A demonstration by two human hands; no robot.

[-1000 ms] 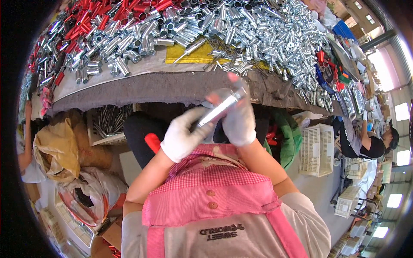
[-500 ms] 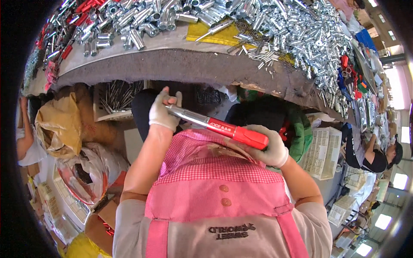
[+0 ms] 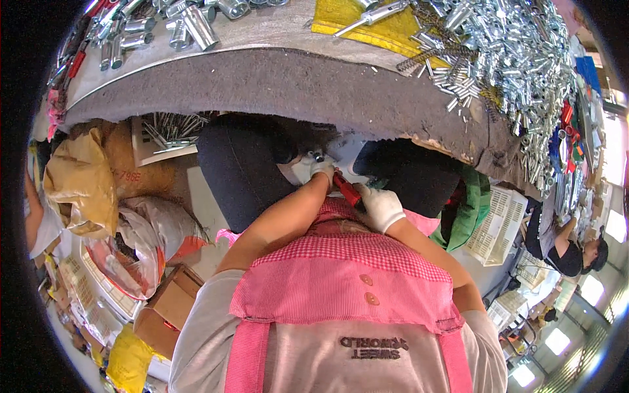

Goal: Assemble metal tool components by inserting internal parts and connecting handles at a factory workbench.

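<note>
Low between my knees, both gloved hands hold a tubular tool (image 3: 345, 189) with a red grip; its exact kind cannot be told. My left hand (image 3: 322, 169) is closed around the far part, where a round metal end shows just beyond the fingers. At the near end, my right hand (image 3: 381, 208) wraps the red grip from the right side. The tool points away from me, and much of its shaft is hidden by my left hand. White gloves cover both hands.
Beyond my knees runs a bench edge draped in grey cloth (image 3: 282, 82). On it lie metal tubes (image 3: 196, 27), a yellow sheet (image 3: 360, 25) and a heap of small metal parts (image 3: 524, 72). Sacks (image 3: 82, 180) stand left; a white crate (image 3: 496, 223) and another person (image 3: 570, 245) are right.
Both hands have brought the tool down and inward between my knees. It has swung from lying across my body to pointing away from me. My view has also shifted.
</note>
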